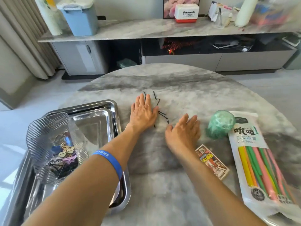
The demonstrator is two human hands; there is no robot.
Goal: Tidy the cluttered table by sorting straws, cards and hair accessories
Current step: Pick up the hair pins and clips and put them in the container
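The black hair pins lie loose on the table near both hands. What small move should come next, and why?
Probably the left hand, lying flat on the scattered hair pins, should sweep them toward the open right hand, because gathered pins are easier to lift into the clear container of hair accessories.

I am counting two hands over the round marble table (187, 193): the left hand (143, 112) and the right hand (184, 131), both lying flat with straight fingers. Around them I am seeing about seven dark bobby pins (162, 114) scattered toward the table's middle, though some may be hiding under the palms. I am counting two stacked steel trays (114, 111) at the left edge, one clear ridged dish (47, 128) of mixed hair accessories, one card box (212, 162), one green roll (219, 123), and one straw packet (254, 154) at the right edge.
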